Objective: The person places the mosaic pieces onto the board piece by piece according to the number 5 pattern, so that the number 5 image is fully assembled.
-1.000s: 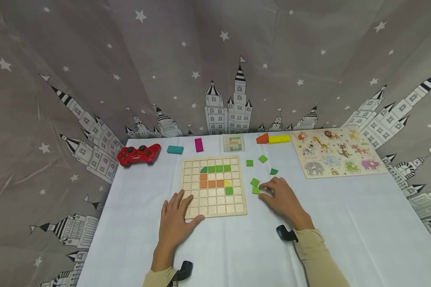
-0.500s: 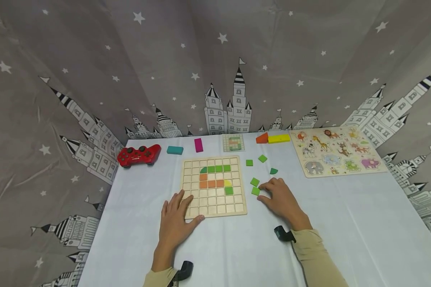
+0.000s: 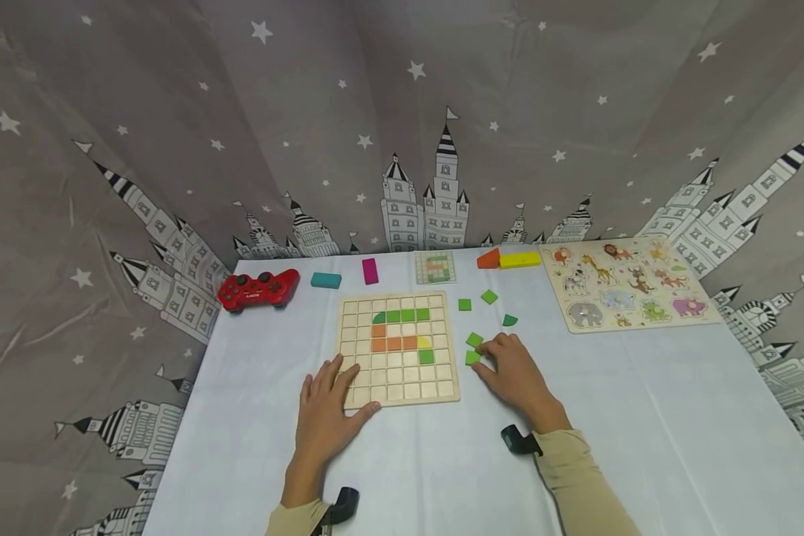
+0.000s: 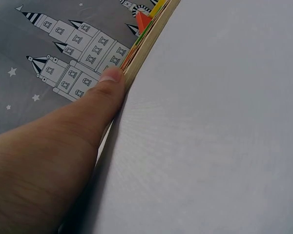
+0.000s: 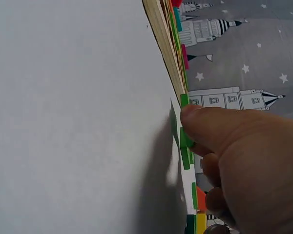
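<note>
Green tile point(image 3: 472, 358), beside the grid board point(image 3: 412, 390) at three o'clock, sat pinched by the fingers of your right hand point(image 3: 516, 378) while your left hand point(image 3: 328, 417) lay spread at eight o'clock, so pickup seemed in hand, calling next for a carry toward nine.

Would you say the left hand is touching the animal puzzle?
No, the left hand rests on the grid board, away from the animal puzzle.

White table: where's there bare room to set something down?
The widest bare patch lies nearer the person than the animal puzzle, right of the right hand. A smaller one lies between the red controller and left hand. It's crowded between the grid board and right hand, among green tiles.
</note>
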Demonstrator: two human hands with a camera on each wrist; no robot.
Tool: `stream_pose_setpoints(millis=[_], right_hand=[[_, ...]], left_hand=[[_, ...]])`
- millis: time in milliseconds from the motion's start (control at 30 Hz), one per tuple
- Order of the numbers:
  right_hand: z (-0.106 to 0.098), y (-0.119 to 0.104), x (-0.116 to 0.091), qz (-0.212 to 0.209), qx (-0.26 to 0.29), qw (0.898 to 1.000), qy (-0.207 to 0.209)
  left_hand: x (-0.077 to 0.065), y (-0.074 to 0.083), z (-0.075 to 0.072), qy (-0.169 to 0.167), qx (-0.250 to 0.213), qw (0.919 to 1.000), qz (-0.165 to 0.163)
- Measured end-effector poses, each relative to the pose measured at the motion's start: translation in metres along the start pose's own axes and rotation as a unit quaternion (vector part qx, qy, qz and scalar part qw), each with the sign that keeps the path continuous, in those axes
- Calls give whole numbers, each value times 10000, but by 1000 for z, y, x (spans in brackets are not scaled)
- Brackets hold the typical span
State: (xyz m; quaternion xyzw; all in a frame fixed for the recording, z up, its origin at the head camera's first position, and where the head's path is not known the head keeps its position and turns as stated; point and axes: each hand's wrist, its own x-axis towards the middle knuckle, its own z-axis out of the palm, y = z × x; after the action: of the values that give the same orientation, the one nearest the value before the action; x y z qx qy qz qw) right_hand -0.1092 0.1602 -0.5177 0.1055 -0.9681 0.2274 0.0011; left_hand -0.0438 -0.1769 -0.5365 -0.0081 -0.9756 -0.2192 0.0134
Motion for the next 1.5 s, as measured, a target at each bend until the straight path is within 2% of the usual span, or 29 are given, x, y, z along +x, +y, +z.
stream_pose_setpoints(millis=[200,367,533,733,900,1200,1500], right_hand=[[6,-13,-2,-314,291,9990,142],[11,-32,-3,-700,388,9968,79],[17,-49,-1,-1120,286,9933,62],[22,-58,1,-1466,-9,9891,151],[22,-62,1,-1492,-102,9884,259],[23,-64,3,-1389,42,9902,127],[23,-65,1,-1233,-73,9922,187]], left_hand=[[0,1,-1,-12,7,10000,-6],[0,1,-1,-35,6,10000,-26],[0,2,0,-30,0,10000,-41],[-1,2,1,11,-16,10000,-10],[0,2,1,39,16,10000,15],[2,4,-2,-38,19,10000,-45],[1,4,-3,-93,34,9999,-125]])
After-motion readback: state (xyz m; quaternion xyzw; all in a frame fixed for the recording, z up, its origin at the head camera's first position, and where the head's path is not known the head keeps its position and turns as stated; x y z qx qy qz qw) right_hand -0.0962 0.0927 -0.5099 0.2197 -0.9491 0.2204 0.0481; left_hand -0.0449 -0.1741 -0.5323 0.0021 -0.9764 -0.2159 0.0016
